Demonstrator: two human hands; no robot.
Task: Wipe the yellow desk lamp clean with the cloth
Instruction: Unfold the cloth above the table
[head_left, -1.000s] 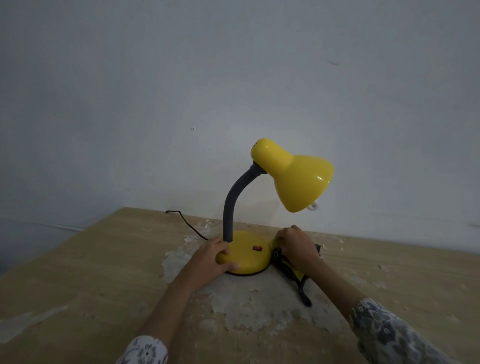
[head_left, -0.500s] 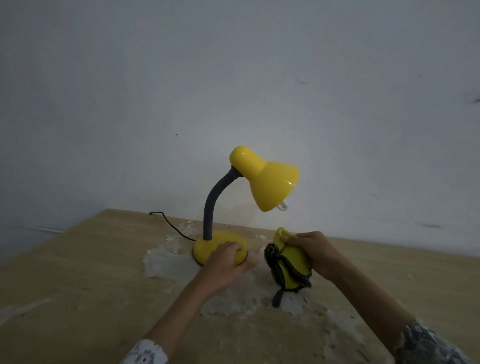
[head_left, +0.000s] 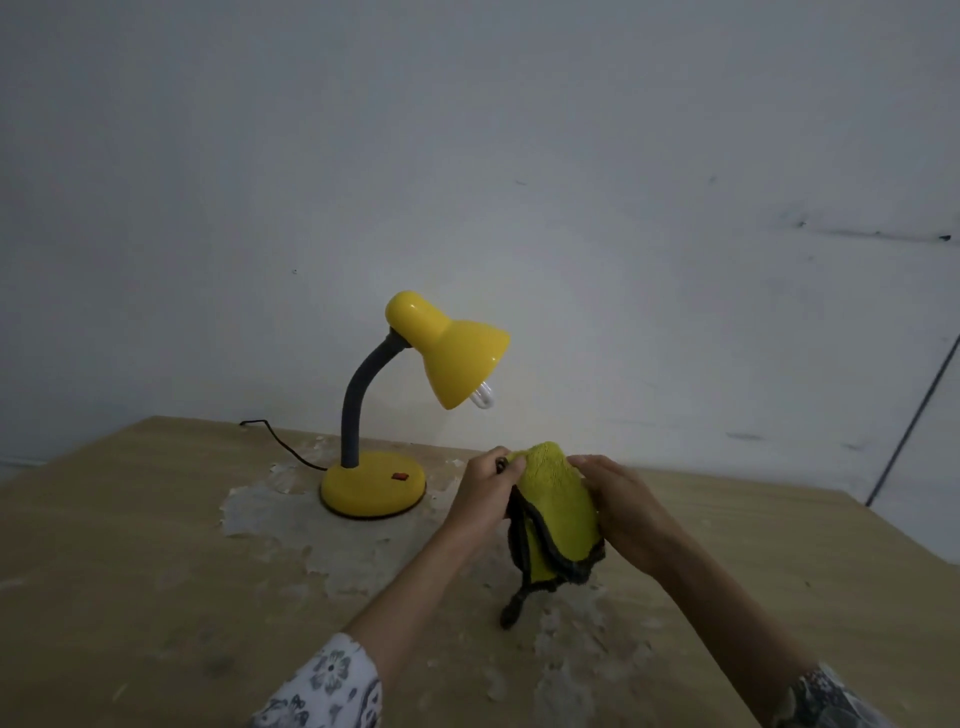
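The yellow desk lamp stands upright on the table, with a grey bendable neck, a round yellow base bearing a small red switch, and a white bulb showing under the shade. To the right of the base, a yellow cloth with a dark grey border hangs above the table. My left hand pinches its upper left edge. On the cloth's right side sits my right hand, gripping it. Neither hand touches the lamp.
The wooden table has a pale patch of peeled surface around and in front of the lamp. A black cord runs from the base to the table's back edge. A white wall stands close behind.
My left hand has let go of the lamp base and taken hold of the cloth. My right hand has lifted the cloth off the table. The view has shifted so the lamp sits further left.
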